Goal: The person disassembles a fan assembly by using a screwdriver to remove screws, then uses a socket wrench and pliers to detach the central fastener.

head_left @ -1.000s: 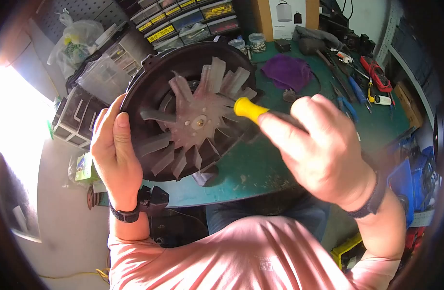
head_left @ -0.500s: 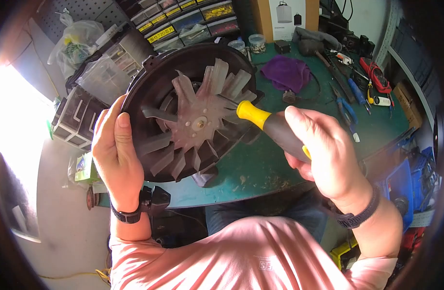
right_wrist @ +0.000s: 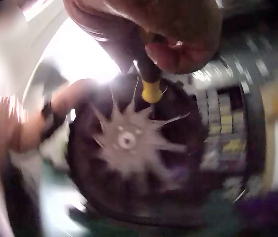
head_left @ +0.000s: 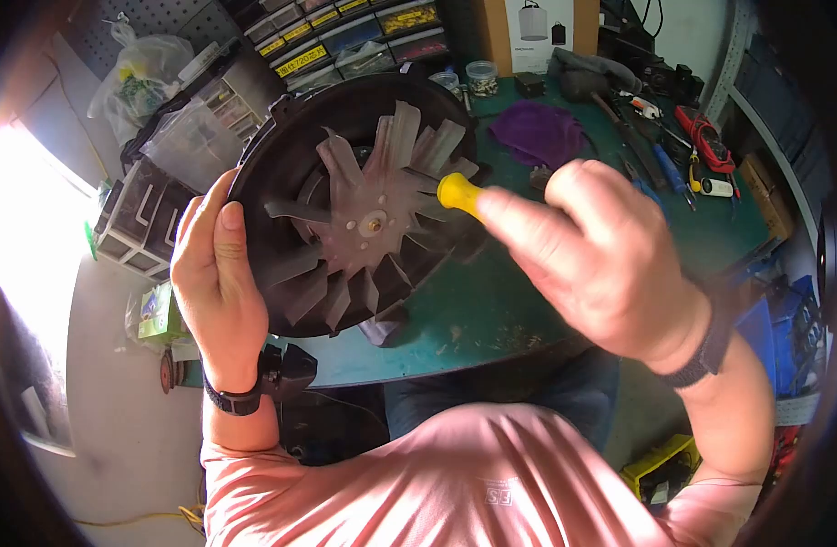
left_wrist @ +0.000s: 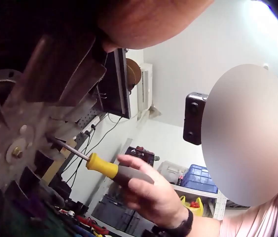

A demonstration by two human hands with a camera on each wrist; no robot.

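My left hand (head_left: 220, 283) grips the left rim of a round black housing (head_left: 277, 173), tilted up over the bench, its thumb lying along the front edge. Inside it sits a greyish metal fan wheel (head_left: 368, 219) with bent blades and a brass-coloured centre. My right hand (head_left: 605, 264) holds a screwdriver (head_left: 458, 193) with a yellow and dark grey handle, most of it hidden by the fingers in the head view. In the left wrist view the screwdriver's metal shank (left_wrist: 74, 149) reaches between blades near the hub. The right wrist view is blurred.
On the green bench (head_left: 455, 324) lie a purple cloth (head_left: 539, 132), a hammer, pliers and a red multimeter (head_left: 705, 139). Labelled parts drawers (head_left: 345, 46) stand behind the housing. Blue bins (head_left: 792, 319) are at the right, clear plastic drawers (head_left: 145, 219) at the left.
My right hand first rolled so the dark handle showed, then turned back over it. The screwdriver stays among the same blades. My left hand and the housing have hardly moved.
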